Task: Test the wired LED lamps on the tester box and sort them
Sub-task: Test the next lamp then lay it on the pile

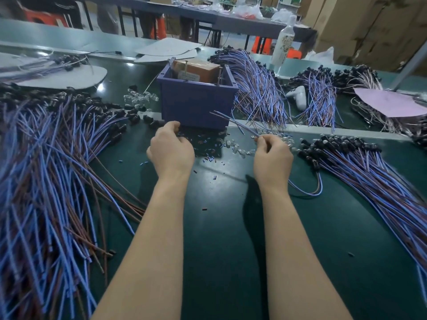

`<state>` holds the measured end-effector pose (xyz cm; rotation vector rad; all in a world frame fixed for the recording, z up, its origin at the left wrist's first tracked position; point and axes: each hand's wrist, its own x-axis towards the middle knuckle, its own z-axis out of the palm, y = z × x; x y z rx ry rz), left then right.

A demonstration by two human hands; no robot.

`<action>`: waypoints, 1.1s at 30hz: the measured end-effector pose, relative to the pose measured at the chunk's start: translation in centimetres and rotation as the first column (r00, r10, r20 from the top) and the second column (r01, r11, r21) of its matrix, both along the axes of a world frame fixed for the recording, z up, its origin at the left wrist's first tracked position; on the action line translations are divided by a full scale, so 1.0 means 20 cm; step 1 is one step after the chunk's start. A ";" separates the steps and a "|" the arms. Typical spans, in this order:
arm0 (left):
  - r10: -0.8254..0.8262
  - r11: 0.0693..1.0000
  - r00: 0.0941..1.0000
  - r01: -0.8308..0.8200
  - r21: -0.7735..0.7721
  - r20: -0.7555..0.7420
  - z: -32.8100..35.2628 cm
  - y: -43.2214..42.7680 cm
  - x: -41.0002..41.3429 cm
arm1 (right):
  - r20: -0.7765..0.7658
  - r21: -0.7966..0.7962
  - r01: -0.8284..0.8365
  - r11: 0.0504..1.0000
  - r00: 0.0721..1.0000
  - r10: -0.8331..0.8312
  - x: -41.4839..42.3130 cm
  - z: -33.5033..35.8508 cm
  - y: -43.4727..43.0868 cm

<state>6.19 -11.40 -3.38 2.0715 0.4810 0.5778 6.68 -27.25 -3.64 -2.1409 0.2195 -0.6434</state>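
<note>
Head view: dark green bench mat (221, 239). Right hand (272, 155) pinches one blue-and-brown wired LED lamp (233, 122). Its wires run up-left from the pinch toward the blue plastic tester box (196, 105). Left hand (172, 151) is curled at the box front; whether it holds anything cannot be told.

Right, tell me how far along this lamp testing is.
Done, apparently: the neatly aligned bundle of blue-and-brown wired lamps at right, plus heaps behind the purple plastic tester box. In hand: the right hand pinches one lamp's thin wires, ends towards the box. Left: probably the big loose tangle of wired lamps at left.
</note>
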 end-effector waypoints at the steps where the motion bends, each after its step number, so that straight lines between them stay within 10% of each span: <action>1: -0.002 0.999 1.000 0.003 0.035 -0.020 -0.01 0.00 0.01 | 0.004 0.006 -0.008 1.000 1.000 0.008 0.00 0.00 0.00; 16: -0.104 0.651 0.967 0.242 -0.719 0.232 0.00 -0.05 0.03 | -0.101 0.055 -0.290 0.955 0.950 0.294 -0.02 0.01 0.04; 25: -0.409 0.633 0.889 0.438 -0.638 0.205 0.01 -0.14 -0.01 | -0.052 0.168 -0.408 0.897 0.905 0.422 -0.04 0.00 0.18; 33: -0.088 0.633 0.953 0.279 -0.723 0.290 0.00 -0.11 0.02 | -0.195 0.003 -0.396 0.918 0.900 0.389 -0.04 -0.02 0.18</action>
